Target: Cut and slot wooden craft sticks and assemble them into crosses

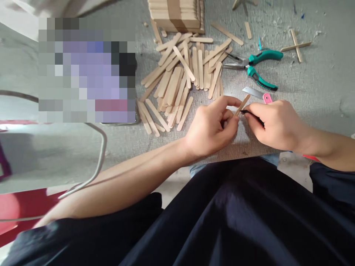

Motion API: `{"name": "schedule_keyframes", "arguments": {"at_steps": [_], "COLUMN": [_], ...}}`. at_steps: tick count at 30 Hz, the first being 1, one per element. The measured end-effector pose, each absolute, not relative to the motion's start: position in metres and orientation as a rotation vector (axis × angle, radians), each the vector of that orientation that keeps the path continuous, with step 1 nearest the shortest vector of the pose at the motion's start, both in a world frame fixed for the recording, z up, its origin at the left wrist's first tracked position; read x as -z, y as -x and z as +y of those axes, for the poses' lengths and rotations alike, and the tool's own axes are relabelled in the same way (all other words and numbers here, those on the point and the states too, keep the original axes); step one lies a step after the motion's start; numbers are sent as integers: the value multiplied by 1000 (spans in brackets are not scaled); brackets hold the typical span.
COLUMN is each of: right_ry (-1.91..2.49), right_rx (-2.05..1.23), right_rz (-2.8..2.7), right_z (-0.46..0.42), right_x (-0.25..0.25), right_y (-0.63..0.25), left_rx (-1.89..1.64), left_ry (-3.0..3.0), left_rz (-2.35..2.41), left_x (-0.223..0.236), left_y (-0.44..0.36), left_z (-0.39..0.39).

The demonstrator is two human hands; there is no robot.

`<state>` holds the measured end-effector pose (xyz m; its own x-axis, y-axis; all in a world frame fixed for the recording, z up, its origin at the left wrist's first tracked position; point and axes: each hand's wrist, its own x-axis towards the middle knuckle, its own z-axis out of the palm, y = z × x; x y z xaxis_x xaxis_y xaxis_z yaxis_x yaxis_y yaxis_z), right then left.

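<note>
Pinched between the thumb and fingers of my left hand (pixel 213 125) is a wooden craft stick (pixel 243 103), tilted up to the right. My right hand (pixel 277 123) grips a thin black tool (pixel 260 120), its tip close to the stick's lower part; most of the tool is hidden by the fingers, so its kind does not show. Just behind my right hand lies a knife blade (pixel 252 91) with a pink end (pixel 267 98). Pliers with teal handles (pixel 253 66) rest farther back, jaws apart and pointing left.
Loose craft sticks (pixel 172 87) form a heap left of the pliers. Behind it stands a banded bundle of sticks (pixel 177 14). Two crossed sticks (pixel 296 46) lie at the right. A blurred-out object (pixel 94 74) and a pale cable (pixel 102 147) are at left.
</note>
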<state>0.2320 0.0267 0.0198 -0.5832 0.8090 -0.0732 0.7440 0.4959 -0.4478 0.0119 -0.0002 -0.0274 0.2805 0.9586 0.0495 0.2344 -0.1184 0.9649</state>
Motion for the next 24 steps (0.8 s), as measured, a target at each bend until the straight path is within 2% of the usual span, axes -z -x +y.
{"name": "schedule_keyframes", "arguments": {"at_steps": [3, 13, 19, 24], "right_ry": [1365, 1344, 1392, 1351], "right_rx": [-733, -1379, -1814, -1915], "right_rz": [-2556, -2234, -1859, -1785], "right_z": [28, 37, 39, 42], "right_x": [-21, -19, -12, -12], "right_y": [-231, -232, -231, -230], "left_rx": [-892, -856, -893, -872], "left_ry": [-1754, -2021, -2053, -2018], "left_rz": [1155, 1122, 1123, 1127], "left_x": [26, 35, 38, 38], "left_y": [-12, -14, -14, -14], "left_z": [1, 3, 4, 4]}}
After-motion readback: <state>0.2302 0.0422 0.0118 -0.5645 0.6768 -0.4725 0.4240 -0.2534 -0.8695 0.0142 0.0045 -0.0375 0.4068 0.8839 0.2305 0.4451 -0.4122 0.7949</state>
